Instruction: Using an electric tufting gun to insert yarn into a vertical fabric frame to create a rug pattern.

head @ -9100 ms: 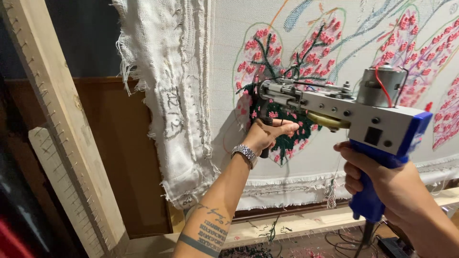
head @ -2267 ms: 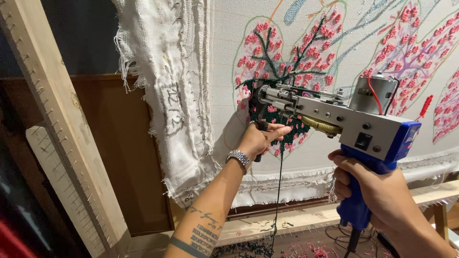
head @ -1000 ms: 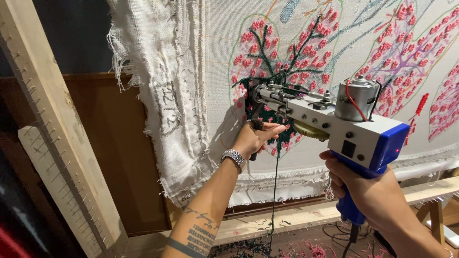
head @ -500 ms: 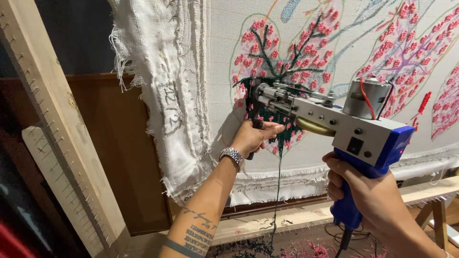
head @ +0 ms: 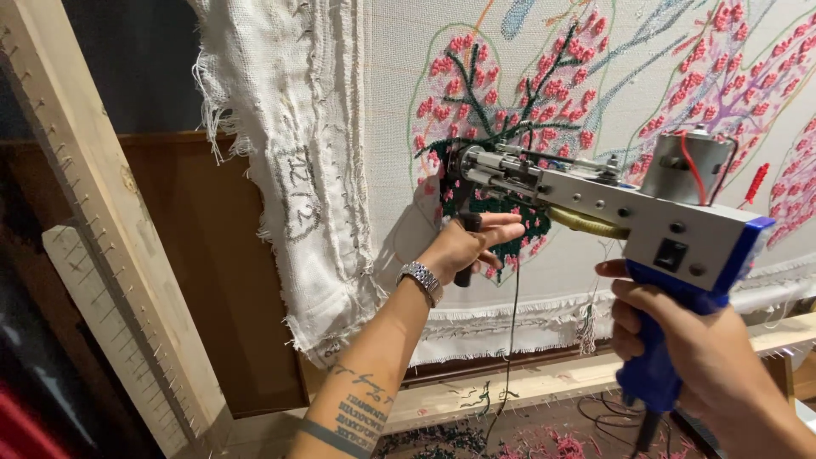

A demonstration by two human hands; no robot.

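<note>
Head view, looking down the forearms: the left hand (head: 466,245) has its fingers (head: 501,228) curled round the short black front grip (head: 464,248) of a tufting gun (head: 612,204), thumb side up, with a steel link watch (head: 422,279) on the wrist and dark tattoo bands further down the forearm. The right hand (head: 697,348) is clenched on the gun's blue plastic rear handle (head: 653,374), index finger forward near the trigger. The gun has a flat grey metal body with a black switch, a brass-coloured tube under it, a cylindrical silver motor with a red wire on top, and its narrow metal nose pressed to the stretched cloth (head: 382,102). That cloth is pale, woven and upright, drawn with coloured outlines and partly filled with nubbly pink tufts and a dark green branching patch (head: 501,127) just where the nose meets it. A thin dark yarn (head: 513,331) hangs from the gun. The cloth's left edge is frayed and bunched in thick folds. A wooden frame beam (head: 93,212), studded with small nails, slants at left. Yarn clippings litter the floor (head: 510,438).
</note>
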